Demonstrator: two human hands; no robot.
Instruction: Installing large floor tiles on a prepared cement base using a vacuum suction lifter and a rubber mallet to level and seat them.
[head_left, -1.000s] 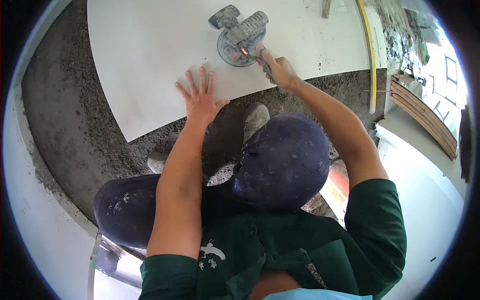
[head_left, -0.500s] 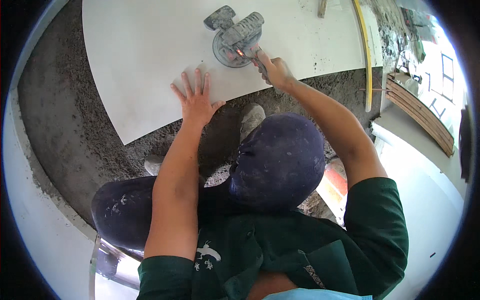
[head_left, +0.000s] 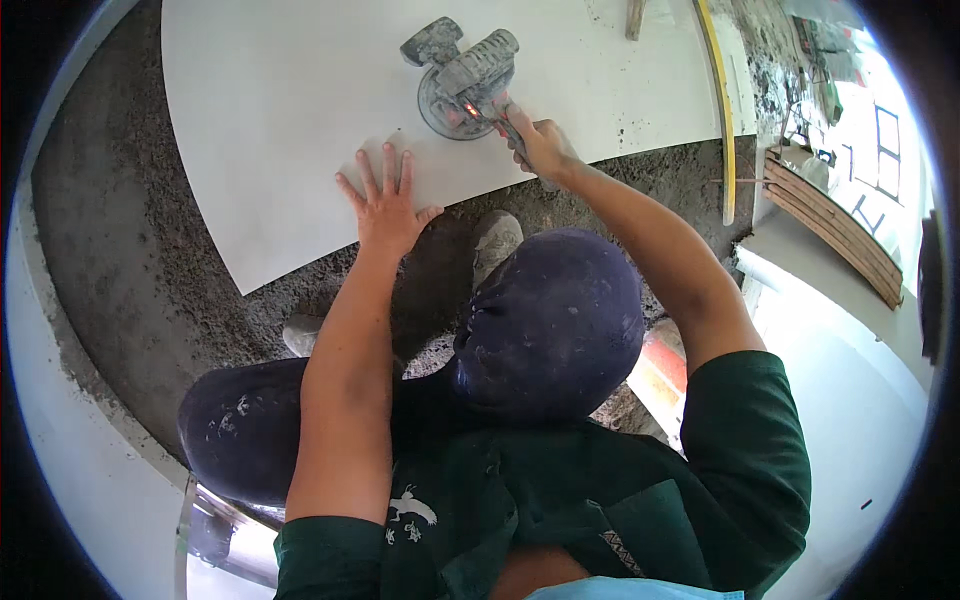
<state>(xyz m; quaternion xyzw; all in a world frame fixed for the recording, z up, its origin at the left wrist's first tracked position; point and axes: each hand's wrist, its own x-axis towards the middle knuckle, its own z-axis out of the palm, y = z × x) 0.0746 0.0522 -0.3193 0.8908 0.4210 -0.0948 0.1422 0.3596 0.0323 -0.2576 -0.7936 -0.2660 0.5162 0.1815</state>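
Note:
My right hand (head_left: 541,147) is wrapped round the handle of a dusty grey tile vibrator (head_left: 472,75). The tool's round suction disc (head_left: 432,108) rests on a large white tile (head_left: 290,130), and a small red light glows near its handle. To the left of the tool, my left hand (head_left: 388,210) lies flat on the tile close to its near edge, fingers spread, holding nothing. Under and around the tile is a bed of grey mortar (head_left: 130,250). Whether the disc grips the tile cannot be told.
A yellow straightedge (head_left: 720,100) lies across the tile's right end. Further off is a short wooden strip (head_left: 634,18). Stacked wooden boards (head_left: 835,225) stand at the right. A low pale wall edge (head_left: 110,395) curves along the left. My shoes and knees are right by the tile's near edge.
The whole view has shifted slightly. Both hands and the tile vibrator keep their places on the tile.

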